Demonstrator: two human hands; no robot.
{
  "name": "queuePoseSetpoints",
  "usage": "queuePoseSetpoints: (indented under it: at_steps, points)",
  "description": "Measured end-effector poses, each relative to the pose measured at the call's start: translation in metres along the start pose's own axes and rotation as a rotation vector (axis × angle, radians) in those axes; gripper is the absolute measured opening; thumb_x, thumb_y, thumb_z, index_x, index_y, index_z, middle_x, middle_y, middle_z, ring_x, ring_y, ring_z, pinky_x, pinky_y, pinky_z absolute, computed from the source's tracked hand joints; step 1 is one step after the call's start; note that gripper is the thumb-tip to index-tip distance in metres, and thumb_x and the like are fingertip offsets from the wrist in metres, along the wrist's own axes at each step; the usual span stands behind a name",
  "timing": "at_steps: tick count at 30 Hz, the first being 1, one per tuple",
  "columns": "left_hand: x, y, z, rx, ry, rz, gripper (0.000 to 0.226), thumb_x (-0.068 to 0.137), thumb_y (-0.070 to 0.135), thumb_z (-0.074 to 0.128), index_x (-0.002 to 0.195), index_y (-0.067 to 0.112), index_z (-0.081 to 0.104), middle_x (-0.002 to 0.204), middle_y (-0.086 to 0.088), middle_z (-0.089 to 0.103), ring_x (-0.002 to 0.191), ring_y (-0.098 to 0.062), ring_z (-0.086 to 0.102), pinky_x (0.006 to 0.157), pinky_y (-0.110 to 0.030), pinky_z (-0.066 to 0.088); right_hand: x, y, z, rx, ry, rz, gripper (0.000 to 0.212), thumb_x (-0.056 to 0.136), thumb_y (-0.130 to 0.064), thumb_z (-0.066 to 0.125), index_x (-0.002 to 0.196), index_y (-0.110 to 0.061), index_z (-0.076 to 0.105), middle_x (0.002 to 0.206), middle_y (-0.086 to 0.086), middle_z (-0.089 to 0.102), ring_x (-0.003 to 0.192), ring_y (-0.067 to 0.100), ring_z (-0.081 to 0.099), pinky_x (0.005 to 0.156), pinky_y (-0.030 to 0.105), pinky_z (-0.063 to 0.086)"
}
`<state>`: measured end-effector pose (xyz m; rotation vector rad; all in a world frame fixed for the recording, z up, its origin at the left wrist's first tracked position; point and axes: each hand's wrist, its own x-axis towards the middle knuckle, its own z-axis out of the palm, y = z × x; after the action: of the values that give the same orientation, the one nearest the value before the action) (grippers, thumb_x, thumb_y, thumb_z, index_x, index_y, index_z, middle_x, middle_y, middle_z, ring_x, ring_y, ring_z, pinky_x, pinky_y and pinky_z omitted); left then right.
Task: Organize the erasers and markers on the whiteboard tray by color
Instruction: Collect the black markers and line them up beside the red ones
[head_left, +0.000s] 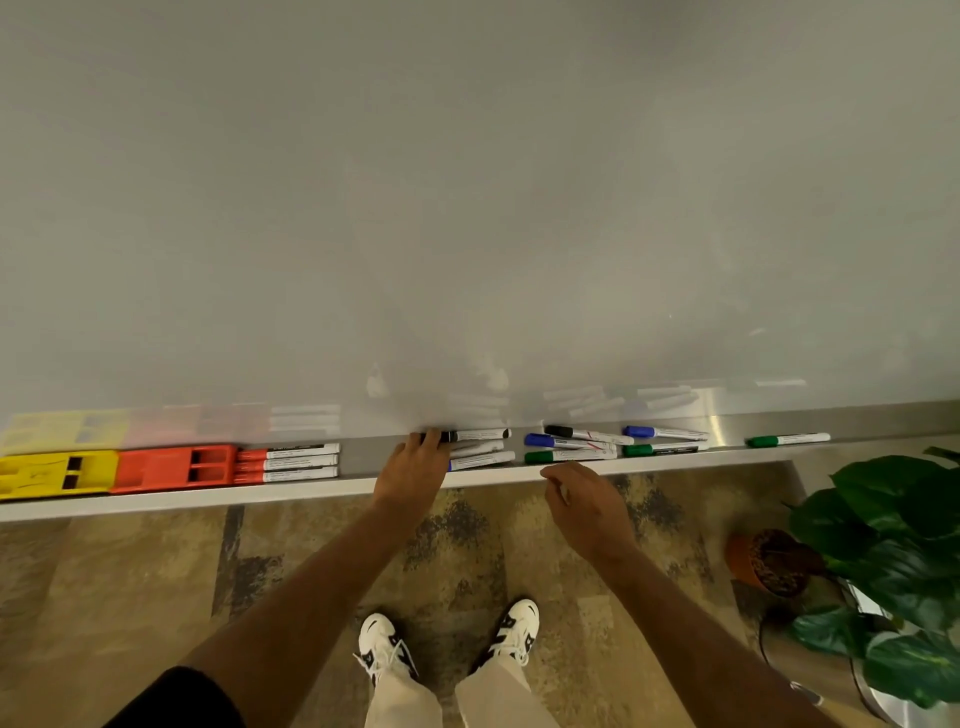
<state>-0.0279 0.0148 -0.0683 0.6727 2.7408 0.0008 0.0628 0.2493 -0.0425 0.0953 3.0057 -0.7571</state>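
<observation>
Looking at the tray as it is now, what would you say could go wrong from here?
The left hand rests on a cluster of markers; nudging them could roll one over the tray's front edge. The mixed pile of black, blue and green markers lies crossed, so lifting one may drag its neighbours.

Whiteboard tray: long narrow ledge along bottom of board. Far left: yellow eraser, red eraser touching it end to end. Just beside: three red markers stacked parallel, caps left. Middle: three markers in group, rear one black-capped, front one blue-capped. Right of middle: loose cluster, mixed black, blue, green caps, then blue marker over green marker. Well apart to right: single green marker.
</observation>
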Motion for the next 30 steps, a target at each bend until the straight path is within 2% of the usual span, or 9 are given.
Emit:
queuePoseSetpoints:
  at_steps: [6, 11, 16, 20, 24, 27, 30]
  points:
    - [-0.011, -0.013, -0.009, -0.018, -0.006, -0.063, 0.047, 0.08, 0.004, 0.068, 0.123, 0.015, 0.051, 0.122, -0.006, 0.05, 0.105, -0.022, 0.054, 0.084, -0.034, 0.051, -0.001, 0.004, 0.0, 0.001, 0.005, 0.049, 0.024, 0.095, -0.018, 0.053, 0.116, -0.015, 0.065, 0.111, 0.005, 0.07, 0.097, 0.017, 0.063, 0.083, 0.023, 0.047]
    - [-0.016, -0.024, -0.006, -0.036, -0.02, -0.112, 0.043, 0.083, 0.005, 0.067, 0.122, 0.016, 0.052, 0.12, -0.004, 0.054, 0.104, -0.02, 0.056, 0.082, -0.033, 0.053, 0.0, 0.0, 0.003, 0.029, -0.002, 0.068, 0.024, 0.095, -0.02, 0.053, 0.115, -0.016, 0.065, 0.109, 0.003, 0.069, 0.094, 0.015, 0.063, 0.081, 0.025, 0.05]
    - [-0.014, -0.026, -0.008, -0.057, -0.023, -0.095, 0.032, 0.087, 0.011, 0.064, 0.116, 0.017, 0.054, 0.113, -0.003, 0.06, 0.096, -0.02, 0.061, 0.079, -0.034, 0.052, -0.002, -0.001, 0.005, 0.023, 0.014, 0.042, 0.022, 0.094, -0.017, 0.057, 0.113, -0.014, 0.067, 0.107, 0.004, 0.071, 0.092, 0.016, 0.064, 0.08, 0.021, 0.046]
    - [-0.013, -0.031, -0.005, -0.072, 0.021, -0.071, 0.032, 0.089, 0.01, 0.058, 0.12, 0.014, 0.051, 0.113, -0.006, 0.06, 0.095, -0.024, 0.063, 0.076, -0.036, 0.05, -0.002, 0.001, 0.005, 0.015, 0.016, 0.049, 0.022, 0.094, -0.017, 0.055, 0.113, -0.014, 0.067, 0.108, 0.005, 0.071, 0.093, 0.016, 0.064, 0.081, 0.02, 0.045]
    - [-0.019, -0.037, -0.011, -0.108, 0.071, -0.047, 0.022, 0.094, 0.017, 0.049, 0.114, 0.011, 0.054, 0.103, -0.007, 0.061, 0.082, -0.024, 0.065, 0.065, -0.039, 0.054, 0.002, -0.001, 0.005, 0.027, 0.016, 0.066, 0.023, 0.095, -0.018, 0.054, 0.114, -0.014, 0.065, 0.107, 0.005, 0.07, 0.092, 0.015, 0.063, 0.081, 0.023, 0.048]
    - [-0.035, -0.046, -0.02, -0.278, 0.141, -0.097, 0.013, 0.096, 0.025, 0.042, 0.102, 0.016, 0.049, 0.087, -0.001, 0.059, 0.061, -0.018, 0.056, 0.052, -0.031, 0.046, 0.012, -0.008, 0.007, 0.035, 0.046, 0.05, 0.022, 0.094, -0.015, 0.056, 0.114, -0.013, 0.066, 0.107, 0.006, 0.07, 0.092, 0.016, 0.063, 0.08, 0.02, 0.045]
    - [-0.062, -0.063, -0.028, -0.425, 0.241, -0.169, 0.008, 0.093, 0.026, 0.049, 0.088, 0.024, 0.044, 0.071, 0.007, 0.056, 0.052, -0.012, 0.05, 0.045, -0.026, 0.034, 0.027, -0.021, 0.012, 0.029, 0.085, 0.001, 0.023, 0.092, -0.013, 0.06, 0.114, -0.015, 0.065, 0.109, 0.005, 0.07, 0.09, 0.016, 0.065, 0.076, 0.019, 0.044]
